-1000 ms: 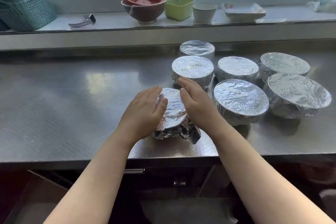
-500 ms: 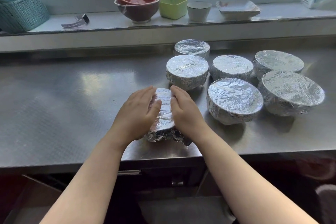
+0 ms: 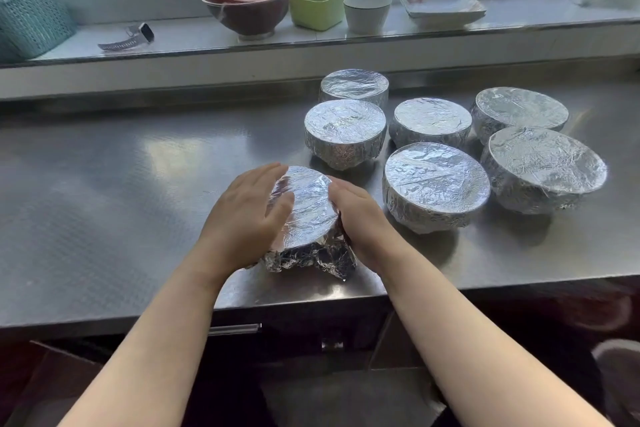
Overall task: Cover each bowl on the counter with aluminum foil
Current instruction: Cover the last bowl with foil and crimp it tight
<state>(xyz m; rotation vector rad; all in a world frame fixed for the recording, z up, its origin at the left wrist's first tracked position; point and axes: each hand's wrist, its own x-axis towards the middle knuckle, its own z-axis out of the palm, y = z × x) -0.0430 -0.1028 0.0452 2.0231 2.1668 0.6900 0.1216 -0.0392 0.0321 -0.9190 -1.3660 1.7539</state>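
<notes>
Standing near the front edge of the stainless steel bench (image 3: 104, 191), a small foil-wrapped bowl (image 3: 308, 215) is cupped between both hands. The left hand (image 3: 246, 218) is laid against its left side, fingers (image 3: 266, 173) held together and nearly straight, thumb over the foil top. The right hand (image 3: 360, 218) is pressed on the right side, fingers curved down the wall; fingertips hidden. Crumpled foil is bunched at the base. Six foil-covered round bowls (image 3: 436, 180) are grouped just right. Stacked red-brown bowls (image 3: 246, 0) are noted on the windowsill (image 3: 180, 36).
</notes>
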